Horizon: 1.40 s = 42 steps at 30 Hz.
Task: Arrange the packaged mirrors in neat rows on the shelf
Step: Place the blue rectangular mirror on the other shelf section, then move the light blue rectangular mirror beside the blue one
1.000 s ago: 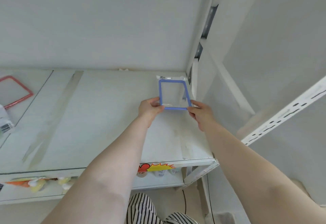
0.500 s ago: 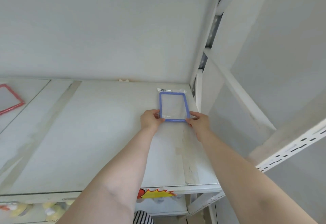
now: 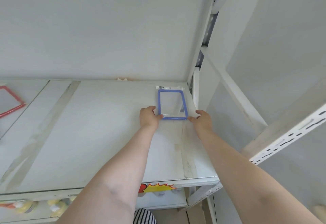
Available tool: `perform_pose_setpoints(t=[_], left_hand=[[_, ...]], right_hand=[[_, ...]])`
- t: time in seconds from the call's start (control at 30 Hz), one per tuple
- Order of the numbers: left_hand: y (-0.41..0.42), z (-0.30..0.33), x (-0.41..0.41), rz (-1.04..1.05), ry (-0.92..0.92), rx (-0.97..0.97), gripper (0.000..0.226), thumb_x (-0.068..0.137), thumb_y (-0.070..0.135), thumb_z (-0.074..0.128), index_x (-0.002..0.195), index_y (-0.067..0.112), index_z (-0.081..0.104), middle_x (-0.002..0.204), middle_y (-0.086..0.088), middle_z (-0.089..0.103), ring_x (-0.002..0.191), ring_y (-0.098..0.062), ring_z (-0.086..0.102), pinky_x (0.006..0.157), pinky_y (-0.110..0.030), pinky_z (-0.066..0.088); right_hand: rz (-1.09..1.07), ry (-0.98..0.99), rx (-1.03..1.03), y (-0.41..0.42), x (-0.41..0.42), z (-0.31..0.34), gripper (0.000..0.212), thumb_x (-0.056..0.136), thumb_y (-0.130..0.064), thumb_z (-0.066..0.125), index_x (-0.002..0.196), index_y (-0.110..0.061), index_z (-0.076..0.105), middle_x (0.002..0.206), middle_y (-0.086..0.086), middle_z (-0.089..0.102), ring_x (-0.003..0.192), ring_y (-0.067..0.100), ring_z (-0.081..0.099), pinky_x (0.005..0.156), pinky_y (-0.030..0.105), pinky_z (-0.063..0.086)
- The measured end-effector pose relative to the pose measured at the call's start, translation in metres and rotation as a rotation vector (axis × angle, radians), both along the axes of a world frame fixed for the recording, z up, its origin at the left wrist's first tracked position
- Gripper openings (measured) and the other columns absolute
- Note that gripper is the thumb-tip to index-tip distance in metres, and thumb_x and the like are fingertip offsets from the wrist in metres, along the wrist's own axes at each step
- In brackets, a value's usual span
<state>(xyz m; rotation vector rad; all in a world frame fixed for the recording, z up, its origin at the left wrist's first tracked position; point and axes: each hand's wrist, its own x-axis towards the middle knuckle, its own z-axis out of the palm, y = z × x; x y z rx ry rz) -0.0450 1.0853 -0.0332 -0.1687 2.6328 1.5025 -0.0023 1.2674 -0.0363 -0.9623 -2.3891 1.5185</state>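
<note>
A blue-framed mirror (image 3: 172,104) in a clear plastic package lies flat at the back right corner of the white shelf (image 3: 98,132). My left hand (image 3: 149,117) pinches its near left corner. On the near right corner rest the fingertips of my right hand (image 3: 202,120). A red-framed packaged mirror (image 3: 10,101) lies at the far left of the shelf, partly cut off by the frame edge.
The shelf's white perforated upright (image 3: 204,35) rises at the right, beside the mirror. A diagonal brace (image 3: 234,89) crosses further right. Below the shelf's front edge a yellow and red price tag (image 3: 158,187) shows, with yellow items (image 3: 26,207) on the lower level.
Both hands have pushed the blue mirror further back toward the shelf's rear right corner, and it has gone from tilted to lying flat. The view has tilted upward.
</note>
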Motion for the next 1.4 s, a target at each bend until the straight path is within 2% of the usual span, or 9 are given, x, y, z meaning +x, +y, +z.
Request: perform_pose_setpoints(t=[0.1,0.17,0.3,0.47,0.6,0.77,1.23,1.4], left_hand=[[-0.008,0.021,0.014,-0.03,-0.027,0.023,0.056,0.082,0.022,0.071,0.134,0.011,0.051,0.129,-0.012,0.057,0.116,-0.026,0.058,0.098,-0.032,0.045],[-0.016,0.039,0.028,-0.072,-0.051,0.018,0.056,0.083,0.023,0.07,0.134,0.013,0.051,0.131,-0.009,0.057,0.119,-0.024,0.056,0.098,-0.032,0.045],[-0.04,0.067,0.061,-0.181,-0.061,-0.097,0.055,0.083,0.02,0.068,0.135,0.018,0.051,0.134,-0.005,0.056,0.122,-0.022,0.053,0.098,-0.029,0.043],[-0.088,0.079,0.102,-0.274,-0.033,-0.325,0.055,0.083,0.019,0.066,0.136,0.02,0.05,0.135,-0.004,0.055,0.124,-0.021,0.052,0.102,-0.026,0.038],[-0.131,0.084,0.127,-0.249,-0.036,-0.389,0.054,0.084,0.019,0.064,0.136,0.021,0.05,0.136,-0.003,0.055,0.125,-0.021,0.051,0.103,-0.028,0.038],[-0.191,0.086,0.162,-0.205,-0.026,-0.405,0.053,0.085,0.018,0.063,0.137,0.021,0.05,0.137,-0.003,0.055,0.126,-0.021,0.05,0.105,-0.03,0.039],[-0.424,0.094,0.283,-0.102,0.018,-0.532,0.054,0.081,0.013,0.062,0.133,0.024,0.053,0.133,-0.004,0.058,0.121,-0.025,0.055,0.1,-0.032,0.045],[-0.488,0.099,0.304,-0.049,0.008,-0.549,0.055,0.079,0.014,0.062,0.133,0.023,0.054,0.129,-0.007,0.06,0.118,-0.028,0.056,0.096,-0.034,0.048]], right_hand=[[0.018,0.008,-0.012,-0.006,0.019,0.021,0.048,0.085,-0.02,0.071,0.129,-0.011,0.055,0.117,0.008,0.055,0.096,0.02,0.055,0.099,0.033,0.044],[0.07,0.007,-0.001,-0.016,0.03,0.038,0.044,0.085,-0.02,0.069,0.127,-0.012,0.058,0.112,0.008,0.057,0.092,0.02,0.054,0.097,0.034,0.046],[0.254,-0.015,0.086,-0.045,0.054,0.067,0.04,0.087,-0.018,0.066,0.126,-0.015,0.059,0.124,0.008,0.06,0.108,0.022,0.059,0.089,0.026,0.043],[0.456,-0.065,0.279,-0.084,0.083,0.085,0.044,0.086,-0.023,0.067,0.129,-0.02,0.058,0.129,0.004,0.059,0.118,0.02,0.056,0.095,0.029,0.045],[0.564,-0.071,0.381,-0.119,0.1,0.092,0.044,0.086,-0.026,0.068,0.128,-0.02,0.059,0.131,0.004,0.059,0.12,0.021,0.055,0.098,0.029,0.043],[0.69,-0.065,0.486,-0.17,0.126,0.097,0.044,0.085,-0.028,0.066,0.128,-0.024,0.058,0.124,0.001,0.061,0.115,0.02,0.055,0.089,0.03,0.046],[0.831,-0.077,0.565,-0.399,0.219,0.084,0.044,0.086,-0.028,0.062,0.129,-0.027,0.056,0.125,0.0,0.06,0.12,0.021,0.051,0.09,0.033,0.047],[0.889,-0.07,0.562,-0.467,0.231,0.089,0.042,0.085,-0.028,0.063,0.127,-0.029,0.057,0.125,0.0,0.06,0.114,0.021,0.056,0.086,0.032,0.048]])
